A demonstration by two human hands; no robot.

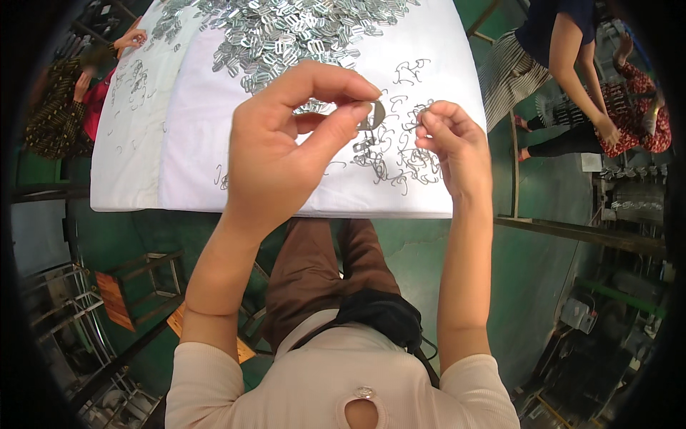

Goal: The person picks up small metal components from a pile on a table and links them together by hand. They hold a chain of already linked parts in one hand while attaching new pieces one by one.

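My left hand (286, 136) pinches a small flat metal buckle piece (374, 116) between thumb and fingers, raised above the white cloth-covered table (193, 171). My right hand (450, 139) pinches a thin bent wire hook (420, 120) close beside the buckle piece. Under both hands lies a scatter of wire hooks (400, 161) on the cloth. A large heap of shiny metal buckle pieces (286, 36) sits farther back on the table.
Another person's hand (132, 37) rests at the table's far left among loose hooks. Two more people (579, 79) are at the upper right. Wooden stools (136, 293) stand on the green floor to the lower left; metal racks and machinery line the right.
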